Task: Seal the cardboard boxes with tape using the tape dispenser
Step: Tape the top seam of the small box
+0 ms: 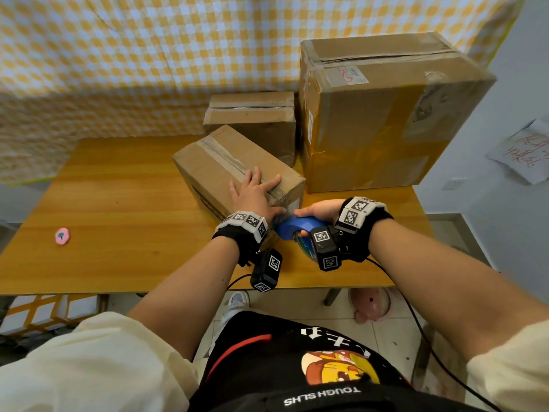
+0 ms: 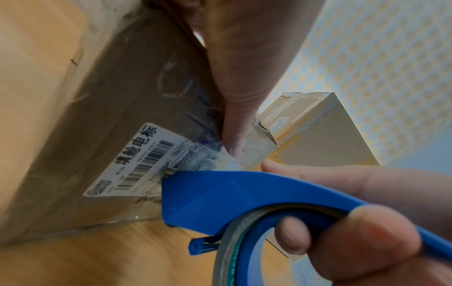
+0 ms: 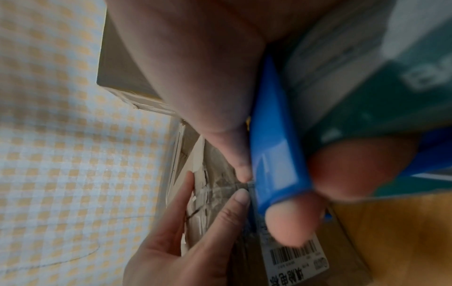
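The right hand (image 1: 319, 211) is wrapped around the blue tape dispenser (image 1: 298, 227), index finger laid along its top and the other fingers curled through the handle under the tape roll (image 2: 234, 249). I judge that grip is chosen so the nose can be pressed flat against cardboard. The dispenser's front edge meets the near end face of the small cardboard box (image 1: 234, 171), just by the white barcode label (image 2: 137, 162) (the likely anchor point for a strip running up and over the top seam). The wrist is roughly level, forearm coming in from 5 o'clock.

The left hand (image 1: 254, 193) lies flat on the box top at its near corner, fingers straight and spread, gripping nothing; its thumb (image 2: 234, 123) hangs over the edge onto the end face beside the dispenser's nose. That looks like a brace, keeping the light box from sliding away across the worktop (image 1: 118, 203) under the push.

Further off at 12 o'clock stands a second small box (image 1: 252, 123), and at 1 o'clock a large box (image 1: 380, 114), both already bearing tape. A pink round object (image 1: 62, 236) sits alone at 9 o'clock.
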